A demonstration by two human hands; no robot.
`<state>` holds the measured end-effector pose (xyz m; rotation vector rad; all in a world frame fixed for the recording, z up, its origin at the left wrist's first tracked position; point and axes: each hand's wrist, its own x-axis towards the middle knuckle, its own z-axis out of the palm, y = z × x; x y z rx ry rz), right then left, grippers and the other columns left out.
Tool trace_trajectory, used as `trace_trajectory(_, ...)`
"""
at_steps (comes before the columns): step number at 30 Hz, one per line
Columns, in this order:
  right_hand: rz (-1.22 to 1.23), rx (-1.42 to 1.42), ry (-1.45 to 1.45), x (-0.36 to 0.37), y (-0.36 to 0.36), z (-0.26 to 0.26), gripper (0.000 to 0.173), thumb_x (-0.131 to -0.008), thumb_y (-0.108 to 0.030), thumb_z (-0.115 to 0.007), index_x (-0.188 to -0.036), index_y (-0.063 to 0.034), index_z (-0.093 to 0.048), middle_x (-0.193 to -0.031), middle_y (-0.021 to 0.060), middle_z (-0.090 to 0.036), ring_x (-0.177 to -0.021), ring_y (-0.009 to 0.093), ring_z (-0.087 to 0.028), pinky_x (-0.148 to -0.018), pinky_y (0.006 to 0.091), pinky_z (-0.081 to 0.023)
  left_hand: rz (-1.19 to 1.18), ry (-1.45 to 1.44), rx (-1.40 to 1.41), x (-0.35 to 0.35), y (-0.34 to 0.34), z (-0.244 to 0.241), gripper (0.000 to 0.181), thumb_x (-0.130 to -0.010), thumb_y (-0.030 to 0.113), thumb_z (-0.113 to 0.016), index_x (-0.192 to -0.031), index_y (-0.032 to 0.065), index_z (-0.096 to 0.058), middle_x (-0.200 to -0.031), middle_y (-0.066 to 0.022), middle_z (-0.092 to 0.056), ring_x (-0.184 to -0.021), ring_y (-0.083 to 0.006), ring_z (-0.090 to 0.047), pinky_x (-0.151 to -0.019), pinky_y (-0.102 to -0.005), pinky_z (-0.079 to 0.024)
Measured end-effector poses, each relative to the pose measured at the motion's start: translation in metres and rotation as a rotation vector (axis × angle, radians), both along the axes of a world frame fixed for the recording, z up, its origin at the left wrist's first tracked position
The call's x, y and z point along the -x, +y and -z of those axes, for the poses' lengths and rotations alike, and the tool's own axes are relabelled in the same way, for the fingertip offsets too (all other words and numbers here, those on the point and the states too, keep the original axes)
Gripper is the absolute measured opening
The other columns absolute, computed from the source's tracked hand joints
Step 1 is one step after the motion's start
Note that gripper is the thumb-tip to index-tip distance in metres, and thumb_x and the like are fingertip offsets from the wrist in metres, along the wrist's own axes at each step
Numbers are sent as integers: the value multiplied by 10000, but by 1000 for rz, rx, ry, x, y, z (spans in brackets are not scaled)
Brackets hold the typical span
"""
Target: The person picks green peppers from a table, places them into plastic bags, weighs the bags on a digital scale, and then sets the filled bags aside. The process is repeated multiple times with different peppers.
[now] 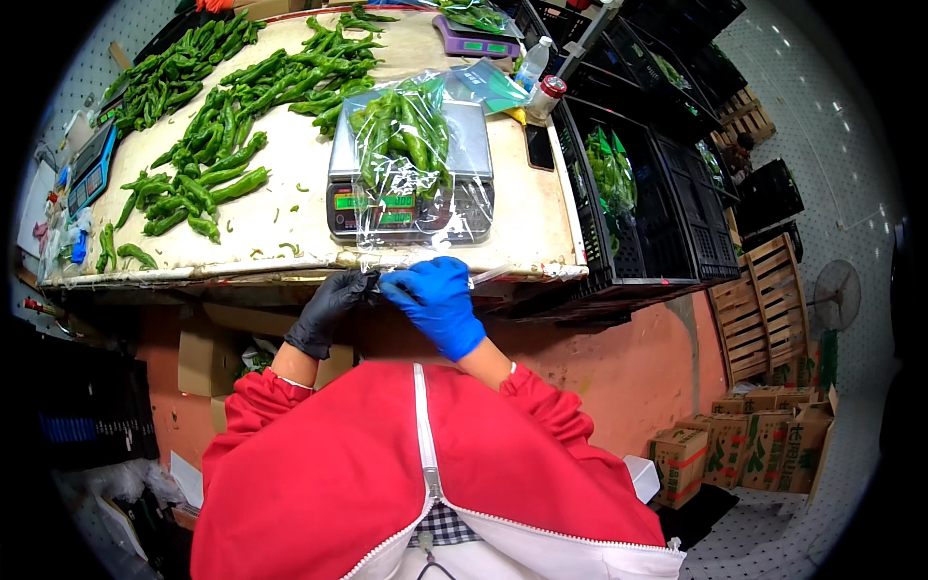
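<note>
My left hand [333, 308], in a black glove, is at the front edge of the table with its fingers bent. My right hand [438, 304], in a blue glove, meets it there, fingertips against the black glove's fingertips. Whether anything thin is pinched between them cannot be made out. Just beyond my hands, a clear plastic bag [406, 134] of green peppers lies on the metal pan of a digital scale [337, 225]. The bag's loose, shiny end hangs over the lit display towards my hands.
Loose green peppers [203, 145] spread over the left of the table [304, 210]. A blue-edged scale [90, 170] and a purple scale [475, 40] stand farther off. At right are a phone [539, 147], a bottle [534, 61], black crates [652, 196] and a wooden pallet [761, 308].
</note>
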<state>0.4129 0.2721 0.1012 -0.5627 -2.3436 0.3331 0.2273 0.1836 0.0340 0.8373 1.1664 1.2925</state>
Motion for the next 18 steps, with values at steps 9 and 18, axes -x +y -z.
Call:
trace_trajectory(9,-79,-175,-227,24,7,-3,173,-724,-293,-685,-756,-142,-607,-745,74,-570,-748,277,-567,-684,425,-428,-103,68,16,-8,-3,-30,297,-948,276,-575,-923,-6,-662,-785,15,-627,-703,-49,-520,-642,-214,-428)
trace_trajectory(18,-108,-36,-170,22,9,3,146,-730,-261,-681,-738,-134,-609,-733,73,-609,-730,276,-580,-688,426,-433,-165,248,64,-12,3,-32,365,-942,322,-581,-821,-11,-668,-666,15,-597,-609,-54,-494,-554,-233,-402)
